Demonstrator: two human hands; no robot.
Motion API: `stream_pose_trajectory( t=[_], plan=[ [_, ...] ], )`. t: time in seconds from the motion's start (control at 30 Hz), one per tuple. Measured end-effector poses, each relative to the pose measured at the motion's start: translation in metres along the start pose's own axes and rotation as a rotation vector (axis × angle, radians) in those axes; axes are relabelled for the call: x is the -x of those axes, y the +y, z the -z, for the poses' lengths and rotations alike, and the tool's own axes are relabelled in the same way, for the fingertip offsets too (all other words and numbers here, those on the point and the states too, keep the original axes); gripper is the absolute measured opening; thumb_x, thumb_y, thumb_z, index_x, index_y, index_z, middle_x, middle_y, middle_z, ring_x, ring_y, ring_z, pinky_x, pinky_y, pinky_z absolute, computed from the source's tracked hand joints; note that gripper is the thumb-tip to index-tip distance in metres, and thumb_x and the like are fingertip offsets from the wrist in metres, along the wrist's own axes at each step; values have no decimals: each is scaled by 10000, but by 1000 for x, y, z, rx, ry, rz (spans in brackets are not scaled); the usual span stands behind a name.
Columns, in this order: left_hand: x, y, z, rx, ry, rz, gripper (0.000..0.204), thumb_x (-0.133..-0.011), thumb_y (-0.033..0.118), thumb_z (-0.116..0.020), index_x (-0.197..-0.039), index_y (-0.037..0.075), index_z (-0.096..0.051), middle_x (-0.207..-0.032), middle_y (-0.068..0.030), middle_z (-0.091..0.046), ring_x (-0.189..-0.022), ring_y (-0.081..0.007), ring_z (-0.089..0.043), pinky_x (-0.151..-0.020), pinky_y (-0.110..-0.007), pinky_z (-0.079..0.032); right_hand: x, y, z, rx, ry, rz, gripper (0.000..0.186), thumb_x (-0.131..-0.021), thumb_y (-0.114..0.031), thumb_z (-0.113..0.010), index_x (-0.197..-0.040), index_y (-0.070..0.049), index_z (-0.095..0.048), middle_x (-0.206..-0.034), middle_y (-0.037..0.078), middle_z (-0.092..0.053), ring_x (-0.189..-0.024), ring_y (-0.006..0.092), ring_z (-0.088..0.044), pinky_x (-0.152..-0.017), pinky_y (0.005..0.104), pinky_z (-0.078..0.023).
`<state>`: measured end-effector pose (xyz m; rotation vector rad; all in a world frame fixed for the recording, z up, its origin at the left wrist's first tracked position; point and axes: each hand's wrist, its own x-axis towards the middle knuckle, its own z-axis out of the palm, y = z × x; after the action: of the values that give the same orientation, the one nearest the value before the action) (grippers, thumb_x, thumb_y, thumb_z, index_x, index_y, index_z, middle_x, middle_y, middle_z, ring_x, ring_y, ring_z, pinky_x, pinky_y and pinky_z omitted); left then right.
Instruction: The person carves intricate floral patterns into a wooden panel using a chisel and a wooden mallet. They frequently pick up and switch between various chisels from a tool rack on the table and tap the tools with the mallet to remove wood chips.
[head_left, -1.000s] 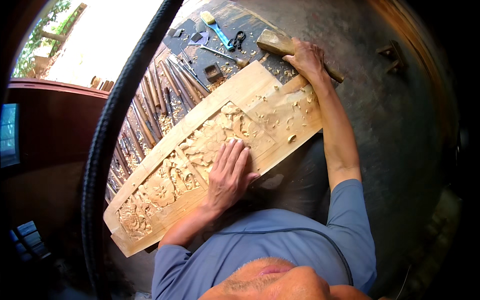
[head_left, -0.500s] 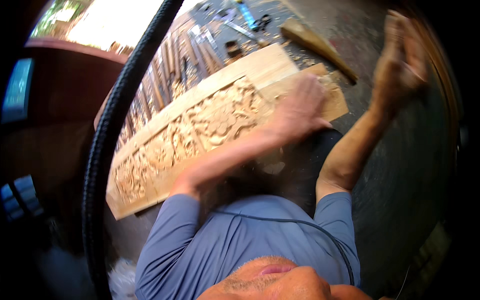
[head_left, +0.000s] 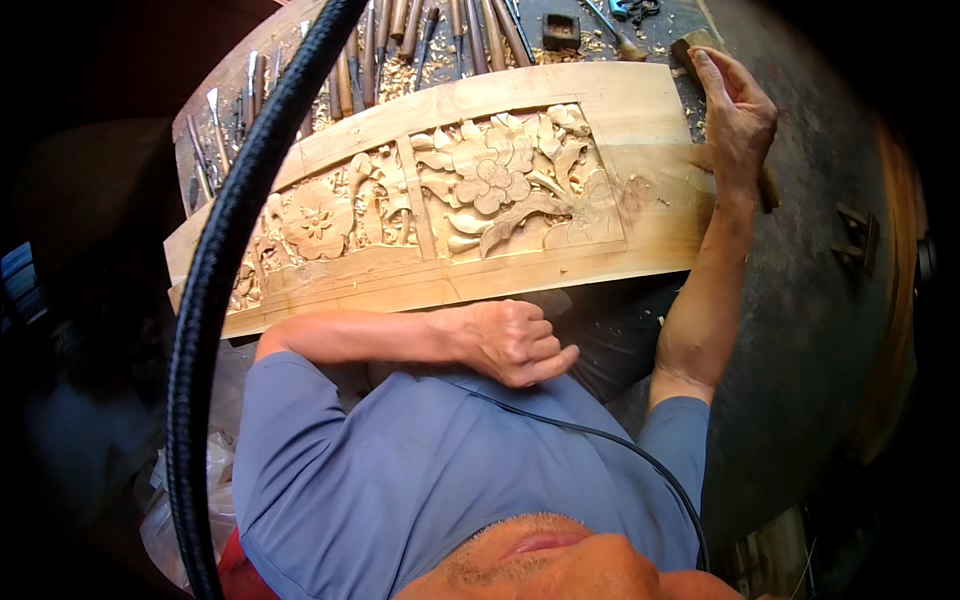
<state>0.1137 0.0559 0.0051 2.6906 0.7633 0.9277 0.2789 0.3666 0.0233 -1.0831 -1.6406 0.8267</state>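
Note:
A pale wooden panel (head_left: 400,262) with carved flowers and leaves lies across the bench before me. My left hand (head_left: 515,345) is closed in a loose fist between the panel's near edge and my chest, and nothing shows in it. Beyond the panel's right end, my right hand (head_left: 742,115) is raised with the thumb and fingers drawn together. Whatever may be between those fingertips is too small to make out. Partly behind this hand is a long wooden piece (head_left: 768,190).
Several wooden-handled carving tools (head_left: 490,35) lie beyond the panel among wood shavings (head_left: 400,78). A small dark square block (head_left: 561,32) is near them. A black braided cable (head_left: 235,210) crosses the left side. At lower left is a clear plastic bag (head_left: 175,525).
My left hand has left the panel's right end, come back toward my chest and closed. My right hand's outstretched fingers have curled together. The view has turned, bringing the panel more level.

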Motion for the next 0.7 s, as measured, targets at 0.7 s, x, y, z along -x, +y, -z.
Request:
stream_pose_trajectory(
  t=[0.7],
  plan=[
    [19,-7,-6,277,2,120,283,-854,147,-678,-1092,-7,-682,-708,3,-572,-597,-149,-591,-510,-316,-453,-4,50,-4,532,-162,-130,371,-983,-428,-749,-1088,-79,-819,-939,138,-808,-843,234,-766,-804,365,-569]
  ],
)
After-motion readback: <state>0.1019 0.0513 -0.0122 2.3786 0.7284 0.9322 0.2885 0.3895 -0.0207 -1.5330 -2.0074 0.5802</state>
